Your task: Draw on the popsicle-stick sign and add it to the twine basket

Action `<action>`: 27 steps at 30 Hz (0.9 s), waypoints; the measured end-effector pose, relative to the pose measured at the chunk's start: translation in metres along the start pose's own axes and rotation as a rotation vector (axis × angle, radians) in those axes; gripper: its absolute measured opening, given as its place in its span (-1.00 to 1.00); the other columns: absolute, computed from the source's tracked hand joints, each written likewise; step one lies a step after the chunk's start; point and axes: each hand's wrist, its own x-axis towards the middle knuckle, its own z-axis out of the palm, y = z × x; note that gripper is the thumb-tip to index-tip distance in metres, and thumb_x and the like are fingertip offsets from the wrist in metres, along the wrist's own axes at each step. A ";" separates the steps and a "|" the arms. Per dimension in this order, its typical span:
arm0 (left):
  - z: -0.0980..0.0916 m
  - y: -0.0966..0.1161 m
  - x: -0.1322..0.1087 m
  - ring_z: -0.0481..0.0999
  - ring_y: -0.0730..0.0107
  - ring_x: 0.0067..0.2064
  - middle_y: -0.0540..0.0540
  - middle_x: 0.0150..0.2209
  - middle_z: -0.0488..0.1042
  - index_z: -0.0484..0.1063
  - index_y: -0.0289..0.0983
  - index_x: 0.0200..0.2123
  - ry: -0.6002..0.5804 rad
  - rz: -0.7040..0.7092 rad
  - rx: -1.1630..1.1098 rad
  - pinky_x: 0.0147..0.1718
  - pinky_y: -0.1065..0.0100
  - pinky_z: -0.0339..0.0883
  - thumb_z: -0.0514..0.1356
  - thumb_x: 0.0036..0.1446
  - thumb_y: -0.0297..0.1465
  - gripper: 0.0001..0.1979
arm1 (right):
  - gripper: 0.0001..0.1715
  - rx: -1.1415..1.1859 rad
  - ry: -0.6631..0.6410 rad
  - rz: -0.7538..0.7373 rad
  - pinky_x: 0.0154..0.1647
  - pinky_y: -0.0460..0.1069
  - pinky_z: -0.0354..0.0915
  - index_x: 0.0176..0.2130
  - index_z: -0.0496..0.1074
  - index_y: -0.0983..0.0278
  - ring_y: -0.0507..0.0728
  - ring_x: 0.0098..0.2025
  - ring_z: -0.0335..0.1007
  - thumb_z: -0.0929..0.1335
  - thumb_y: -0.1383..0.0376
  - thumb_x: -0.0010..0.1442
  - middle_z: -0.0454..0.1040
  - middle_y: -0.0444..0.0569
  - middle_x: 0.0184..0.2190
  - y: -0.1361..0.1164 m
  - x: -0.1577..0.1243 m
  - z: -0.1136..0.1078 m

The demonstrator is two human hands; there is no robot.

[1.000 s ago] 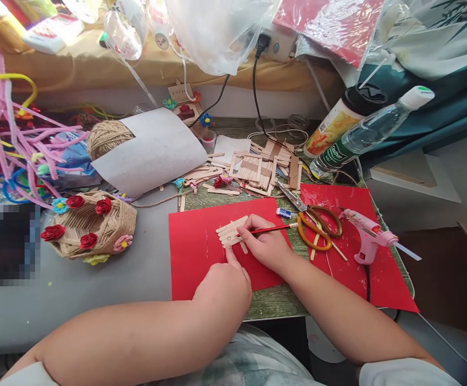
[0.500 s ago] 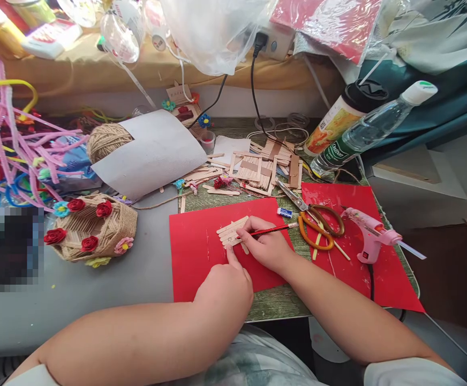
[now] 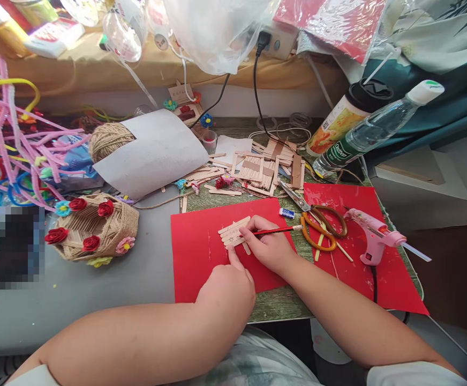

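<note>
A small panel of pale craft sticks (image 3: 233, 232) lies on a red sheet (image 3: 191, 241), with faint pencil marks on it. My right hand (image 3: 269, 247) holds a red pencil (image 3: 276, 230), its fingers closed round it near the panel's right side and its eraser end pointing right. My left hand (image 3: 229, 284) has its index finger stretched out to the panel's lower edge; the other fingers look curled and are partly hidden. A small blue and white eraser (image 3: 287, 213) lies beside the sheet's upper right corner.
Scissors (image 3: 325, 221) and a pink glue gun (image 3: 372, 233) lie on a second red sheet (image 3: 346, 195) at right. Behind are loose sticks (image 3: 257, 166), a bottle (image 3: 378, 126) and a tall cup (image 3: 346, 115). A twine basket with roses (image 3: 127, 222) stands left.
The whole view has shifted slightly, so things sit a little further right. Both hands keep nearly the same places on the stick panel, and the pencil is still in my right hand.
</note>
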 end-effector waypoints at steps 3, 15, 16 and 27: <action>0.001 0.001 0.000 0.55 0.27 -0.52 -0.68 0.25 0.31 0.52 -0.38 0.13 -0.003 0.001 0.000 -0.64 0.36 0.28 0.28 0.05 -0.46 -0.48 | -0.67 -0.004 0.003 -0.011 -0.29 0.04 0.31 -0.38 0.32 0.18 0.14 -0.37 0.40 0.33 0.09 0.39 0.44 -0.11 -0.52 0.000 0.000 0.000; 0.006 0.002 0.003 0.56 0.21 -0.52 -0.69 0.26 0.28 0.49 -0.38 0.17 0.020 -0.027 -0.038 -0.65 0.33 0.27 0.33 -0.03 -0.48 -0.38 | -0.67 -0.022 0.006 -0.011 -0.33 0.02 0.28 -0.40 0.32 0.19 0.12 -0.40 0.36 0.34 0.11 0.37 0.41 -0.13 -0.52 0.001 0.001 0.000; 0.007 0.002 0.003 0.56 0.21 -0.52 -0.68 0.26 0.29 0.50 -0.38 0.16 0.027 -0.025 -0.036 -0.65 0.33 0.27 0.33 -0.03 -0.48 -0.39 | -0.67 -0.019 0.004 -0.008 -0.33 0.02 0.28 -0.39 0.32 0.19 0.11 -0.41 0.35 0.34 0.11 0.37 0.41 -0.13 -0.52 0.001 0.001 0.000; 0.005 0.002 0.003 0.55 0.22 -0.54 -0.70 0.27 0.26 0.44 -0.43 0.22 0.008 -0.019 -0.077 -0.65 0.31 0.26 0.31 -0.05 -0.52 -0.32 | -0.68 -0.001 -0.004 -0.005 -0.32 0.01 0.29 -0.40 0.34 0.20 0.10 -0.39 0.37 0.36 0.13 0.36 0.42 -0.12 -0.47 0.006 0.000 0.001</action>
